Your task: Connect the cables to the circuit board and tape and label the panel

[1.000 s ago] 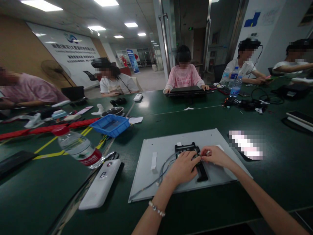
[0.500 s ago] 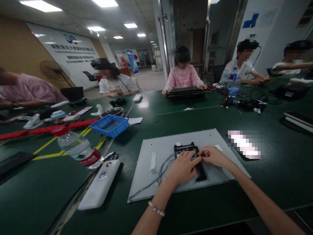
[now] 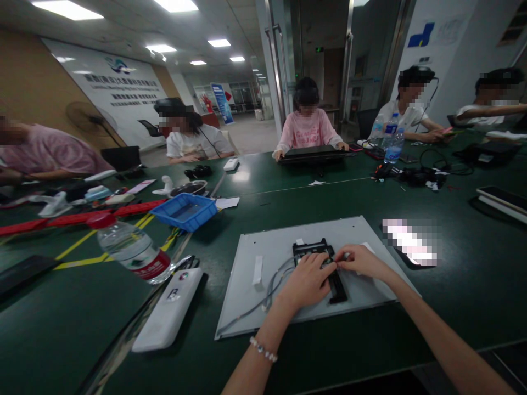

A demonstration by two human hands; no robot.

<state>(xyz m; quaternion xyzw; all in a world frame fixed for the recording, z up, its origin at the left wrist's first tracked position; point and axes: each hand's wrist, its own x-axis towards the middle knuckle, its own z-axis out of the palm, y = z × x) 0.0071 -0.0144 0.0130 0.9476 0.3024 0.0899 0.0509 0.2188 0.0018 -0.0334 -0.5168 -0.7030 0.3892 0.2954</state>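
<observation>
A light grey flat panel (image 3: 241, 291) lies on the green table in front of me. On it rests a black plastic frame (image 3: 338, 291) with what looks like a green circuit board, mostly covered by my fingers. My left hand (image 3: 310, 280) is laid over the frame, its fingers curved down onto it and the thumb pointing right. At the frame's right edge, my right hand (image 3: 360, 260) is closed in a pinch near the left thumb; what it pinches is too small to make out. Grey cables (image 3: 270, 285) curve from the frame's left side across the panel.
Left of the panel are a white power bank (image 3: 168, 310), a tilted water bottle (image 3: 134, 249) and a blue tray (image 3: 185, 225). A phone (image 3: 409, 244) with a blurred screen lies to the right. Across the table, a person in pink (image 3: 308, 131) holds a dark flat panel; other people sit around.
My right fingers have shifted very slightly at the frame's edge. The left hand stays on the frame. Across the table, the person in pink has tilted the dark panel a little.
</observation>
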